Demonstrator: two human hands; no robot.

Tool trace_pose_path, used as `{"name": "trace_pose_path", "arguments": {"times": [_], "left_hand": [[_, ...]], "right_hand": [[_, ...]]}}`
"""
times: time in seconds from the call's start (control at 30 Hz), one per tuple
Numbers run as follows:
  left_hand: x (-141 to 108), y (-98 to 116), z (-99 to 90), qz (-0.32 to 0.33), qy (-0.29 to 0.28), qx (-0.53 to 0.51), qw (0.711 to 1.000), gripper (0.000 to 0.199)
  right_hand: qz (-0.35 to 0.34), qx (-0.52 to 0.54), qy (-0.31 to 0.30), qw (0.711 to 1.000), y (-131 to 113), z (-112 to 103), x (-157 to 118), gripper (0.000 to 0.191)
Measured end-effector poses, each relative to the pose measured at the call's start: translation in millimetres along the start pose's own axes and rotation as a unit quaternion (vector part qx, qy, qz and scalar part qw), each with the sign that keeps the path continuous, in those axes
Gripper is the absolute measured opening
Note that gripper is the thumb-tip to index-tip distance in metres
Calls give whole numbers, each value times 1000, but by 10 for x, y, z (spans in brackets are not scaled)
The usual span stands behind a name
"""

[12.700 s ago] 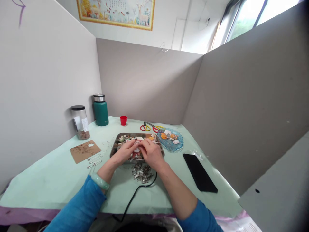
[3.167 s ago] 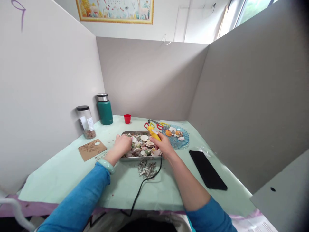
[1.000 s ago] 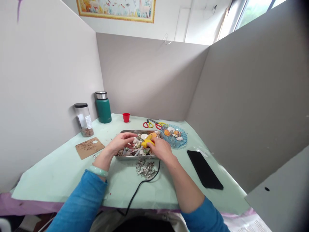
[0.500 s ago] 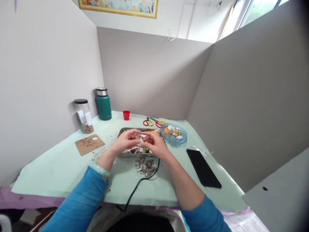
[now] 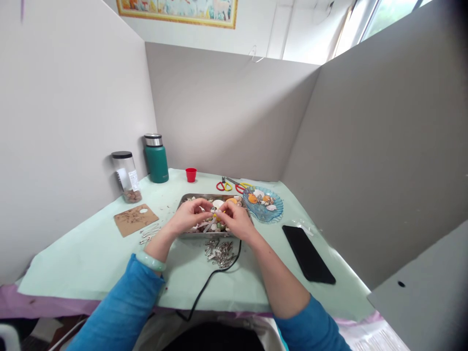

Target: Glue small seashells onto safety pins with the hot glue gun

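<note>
Above the metal tray (image 5: pixel 204 236), my left hand (image 5: pixel 187 217) and my right hand (image 5: pixel 237 220) meet fingertip to fingertip. Both thumbs and forefingers are pinched on a small whitish piece (image 5: pixel 215 213), too small to name and partly covered by the fingers. Shells and small stones in mixed colours fill the tray beneath them. A pile of small metal clasps or pins (image 5: pixel 220 253) lies on the table just in front of the tray. My left wrist wears a pale green bangle.
A blue shell-shaped dish (image 5: pixel 263 217) with shells stands right of the tray, scissors (image 5: pixel 239 187) behind. A black phone (image 5: pixel 307 253) lies at the right. A brown card (image 5: pixel 133 222), clear jar (image 5: pixel 126 178), green bottle (image 5: pixel 157 163) and red cup (image 5: pixel 190 175) are leftward. A black cable (image 5: pixel 208 280) runs in front.
The raised forefingers have come down and drawn closer around the small piece. More of the tray's contents, including a white round shape, now shows behind the hands.
</note>
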State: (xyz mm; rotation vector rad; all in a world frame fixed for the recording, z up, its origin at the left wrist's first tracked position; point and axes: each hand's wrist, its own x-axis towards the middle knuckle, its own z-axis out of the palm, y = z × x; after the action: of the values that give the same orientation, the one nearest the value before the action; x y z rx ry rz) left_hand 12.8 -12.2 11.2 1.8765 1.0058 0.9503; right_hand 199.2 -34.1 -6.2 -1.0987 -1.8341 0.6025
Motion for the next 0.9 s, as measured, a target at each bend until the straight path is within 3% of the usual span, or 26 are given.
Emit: {"name": "trace_pose_path", "arguments": {"times": [0.2,0.3,0.37,0.53,0.67,0.77,0.9], "left_hand": [[-348,258,-81,27,16,89,996,25],[-581,356,-11,29,-49,179,982,21],[-675,336,93,28,-88,247,965,18],[-704,161,402,-22,-79,395,915,17],[-701,129,512,-38,-88,449,889,18],[-724,140,483,-24,-88,444,891,20],[-744,155,373,-4,-95,390,916,19]], "right_hand": [[9,11,68,998,35,-2,31,20],[6,25,78,997,38,-1,38,20],[9,35,84,996,46,3,43,20],[17,33,87,996,68,9,51,21],[14,32,90,995,53,4,49,20],[16,14,94,995,39,2,47,21],[11,18,98,995,43,6,47,20]]}}
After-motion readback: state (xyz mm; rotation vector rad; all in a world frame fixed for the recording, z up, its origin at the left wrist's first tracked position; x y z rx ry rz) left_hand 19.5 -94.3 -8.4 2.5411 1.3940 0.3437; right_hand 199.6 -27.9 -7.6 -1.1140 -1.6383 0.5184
